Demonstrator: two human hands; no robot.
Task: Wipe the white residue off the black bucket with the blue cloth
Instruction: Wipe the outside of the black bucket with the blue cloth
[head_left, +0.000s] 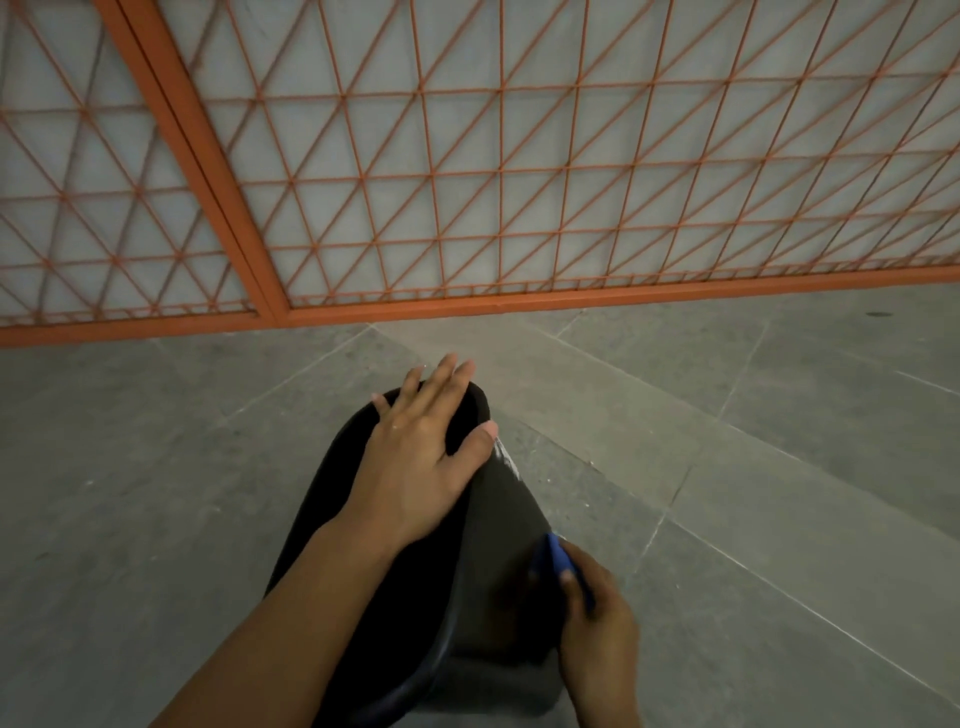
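Observation:
The black bucket (493, 545) lies on its side on the grey floor, its base pointing away from me. My left hand (415, 452) rests flat on the far end of the bucket, fingers spread and straight. A streak of white residue (506, 457) runs along the bucket's right edge just below the thumb. My right hand (597, 618) grips the blue cloth (563, 564) and holds it against the bucket's right side, lower down than the streak. Most of the cloth is hidden inside the fingers.
An orange metal lattice gate (498, 171) with a thick frame stands a short way beyond the bucket. Grey stone floor tiles (753, 415) spread out on every side of it.

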